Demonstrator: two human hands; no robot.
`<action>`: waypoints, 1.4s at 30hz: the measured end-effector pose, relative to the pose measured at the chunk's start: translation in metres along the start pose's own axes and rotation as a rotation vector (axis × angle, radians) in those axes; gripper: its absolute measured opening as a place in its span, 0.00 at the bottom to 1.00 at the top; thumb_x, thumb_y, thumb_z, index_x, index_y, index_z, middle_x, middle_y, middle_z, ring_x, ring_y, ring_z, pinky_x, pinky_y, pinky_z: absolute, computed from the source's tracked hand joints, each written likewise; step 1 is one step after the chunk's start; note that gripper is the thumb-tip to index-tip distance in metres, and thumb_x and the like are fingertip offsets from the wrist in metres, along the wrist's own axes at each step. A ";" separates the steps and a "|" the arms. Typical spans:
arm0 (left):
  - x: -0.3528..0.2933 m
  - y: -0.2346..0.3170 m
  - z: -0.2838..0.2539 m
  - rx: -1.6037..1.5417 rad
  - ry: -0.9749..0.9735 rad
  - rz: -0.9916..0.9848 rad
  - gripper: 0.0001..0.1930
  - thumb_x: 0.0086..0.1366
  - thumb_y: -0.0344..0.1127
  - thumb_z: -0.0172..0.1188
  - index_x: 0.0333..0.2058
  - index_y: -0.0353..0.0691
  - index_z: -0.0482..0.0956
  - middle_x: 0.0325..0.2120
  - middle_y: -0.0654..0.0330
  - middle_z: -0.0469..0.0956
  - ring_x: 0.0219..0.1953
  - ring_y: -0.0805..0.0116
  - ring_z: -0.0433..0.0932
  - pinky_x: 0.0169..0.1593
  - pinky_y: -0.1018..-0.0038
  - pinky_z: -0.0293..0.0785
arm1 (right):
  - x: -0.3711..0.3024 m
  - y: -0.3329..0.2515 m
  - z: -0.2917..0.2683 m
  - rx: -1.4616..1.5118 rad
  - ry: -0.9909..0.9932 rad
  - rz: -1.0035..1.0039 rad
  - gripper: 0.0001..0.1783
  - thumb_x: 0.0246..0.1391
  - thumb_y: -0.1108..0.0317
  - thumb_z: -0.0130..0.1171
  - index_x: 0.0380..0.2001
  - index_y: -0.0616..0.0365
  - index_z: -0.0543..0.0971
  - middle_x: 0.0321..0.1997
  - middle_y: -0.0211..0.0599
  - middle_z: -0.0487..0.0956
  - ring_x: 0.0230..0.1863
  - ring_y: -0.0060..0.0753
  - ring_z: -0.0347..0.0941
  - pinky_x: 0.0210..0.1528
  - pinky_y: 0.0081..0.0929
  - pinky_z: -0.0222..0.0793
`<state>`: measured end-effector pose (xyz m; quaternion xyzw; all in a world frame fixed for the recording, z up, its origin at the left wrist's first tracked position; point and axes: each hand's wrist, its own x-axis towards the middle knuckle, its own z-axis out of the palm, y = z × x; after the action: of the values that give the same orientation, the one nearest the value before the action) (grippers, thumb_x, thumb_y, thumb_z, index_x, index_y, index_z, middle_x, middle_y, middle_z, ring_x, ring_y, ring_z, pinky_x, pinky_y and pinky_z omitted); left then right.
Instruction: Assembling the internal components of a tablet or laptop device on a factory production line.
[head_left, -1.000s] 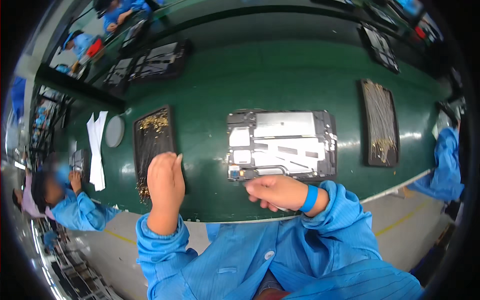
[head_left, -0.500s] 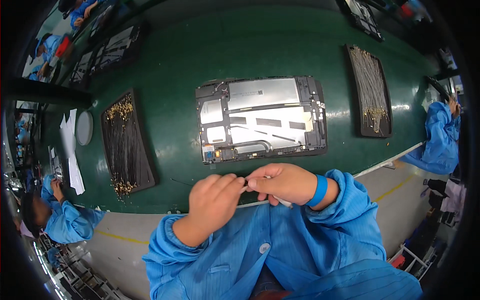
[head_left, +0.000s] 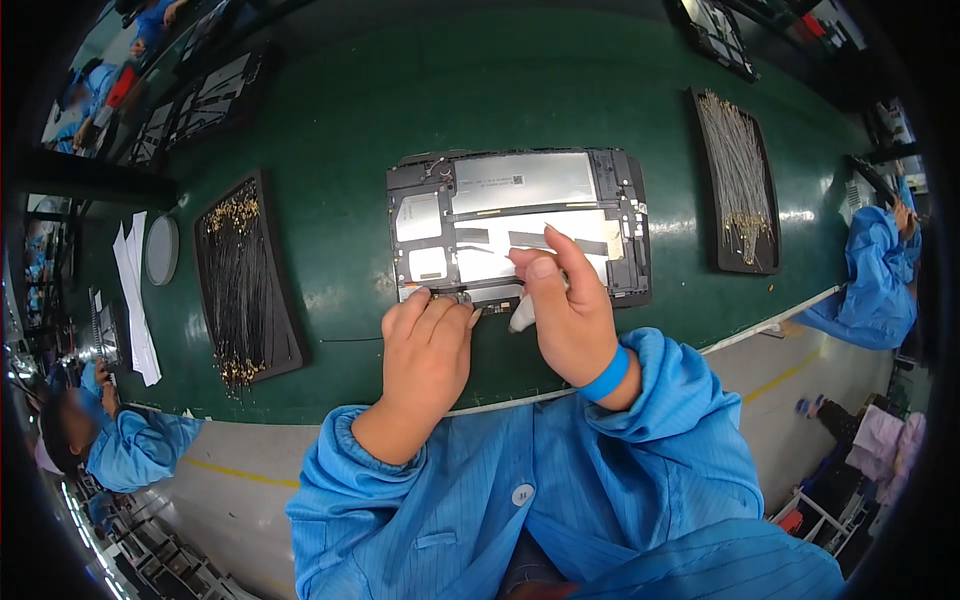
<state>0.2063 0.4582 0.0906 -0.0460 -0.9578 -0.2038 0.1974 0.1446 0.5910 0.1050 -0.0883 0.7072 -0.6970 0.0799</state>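
An opened tablet [head_left: 525,183], with silver battery panels and black ribbon strips, lies in front of me. My left hand [head_left: 428,345] presses its bunched fingertips on the near left edge. From under that hand a thin black cable [head_left: 350,340] runs out to the left over the table; the grip on it is partly hidden. My right hand [head_left: 580,325] hovers over the near middle of the tablet, thumb and forefinger extended. Its lower fingers curl round a small white object [head_left: 522,316] whose kind I cannot make out.
A dark tray [head_left: 285,345] of black cables with gold ends stands left, and another tray [head_left: 765,180] of grey cables right. White paper strips [head_left: 135,300] and a round dish [head_left: 162,250] lie far left. Co-workers in blue sit at both sides.
Both hands have moved apart and forward, from in front of the tablet onto its near edge and middle. The black cable has come along with my left hand.
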 end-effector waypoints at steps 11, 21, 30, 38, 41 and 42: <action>0.003 0.004 -0.005 0.062 -0.057 0.015 0.10 0.44 0.28 0.58 0.29 0.40 0.73 0.29 0.59 0.72 0.39 0.56 0.67 0.41 0.65 0.60 | 0.001 0.019 0.000 -0.017 0.017 -0.354 0.14 0.52 0.71 0.43 0.43 0.61 0.62 0.39 0.45 0.73 0.31 0.26 0.69 0.34 0.20 0.65; 0.004 0.005 -0.005 0.048 -0.055 0.004 0.09 0.44 0.27 0.58 0.28 0.39 0.73 0.29 0.58 0.73 0.38 0.57 0.69 0.41 0.65 0.60 | 0.004 0.017 0.002 -0.062 -0.016 -0.368 0.11 0.50 0.73 0.45 0.39 0.64 0.66 0.36 0.48 0.73 0.35 0.43 0.71 0.38 0.28 0.66; 0.001 0.002 -0.008 0.046 -0.110 0.015 0.10 0.45 0.29 0.56 0.29 0.37 0.72 0.31 0.57 0.72 0.38 0.55 0.68 0.42 0.65 0.59 | 0.016 -0.010 0.010 -0.441 -0.367 -0.645 0.09 0.43 0.70 0.50 0.30 0.63 0.71 0.26 0.44 0.73 0.27 0.45 0.69 0.27 0.31 0.67; -0.022 0.017 -0.026 -0.334 -0.022 -0.672 0.10 0.54 0.37 0.52 0.30 0.36 0.71 0.30 0.59 0.72 0.30 0.62 0.70 0.35 0.71 0.64 | 0.027 0.000 0.000 0.091 -0.063 0.119 0.15 0.53 0.60 0.41 0.36 0.61 0.65 0.27 0.38 0.72 0.20 0.23 0.67 0.20 0.20 0.65; -0.018 0.015 -0.032 -1.294 0.069 -1.479 0.14 0.58 0.43 0.47 0.33 0.38 0.68 0.26 0.64 0.70 0.21 0.77 0.68 0.23 0.82 0.64 | 0.026 -0.001 -0.001 0.264 0.007 0.170 0.18 0.55 0.57 0.38 0.42 0.60 0.60 0.29 0.37 0.71 0.21 0.20 0.67 0.19 0.16 0.64; -0.016 0.009 -0.028 -1.315 0.207 -1.495 0.12 0.58 0.41 0.48 0.34 0.38 0.67 0.23 0.65 0.70 0.20 0.77 0.68 0.22 0.83 0.63 | 0.027 -0.002 -0.002 0.289 0.012 0.160 0.20 0.55 0.57 0.38 0.44 0.60 0.58 0.30 0.38 0.71 0.21 0.20 0.67 0.19 0.15 0.64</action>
<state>0.2325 0.4549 0.1113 0.4859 -0.4159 -0.7679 0.0362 0.1183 0.5871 0.1075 -0.0154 0.6046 -0.7835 0.1428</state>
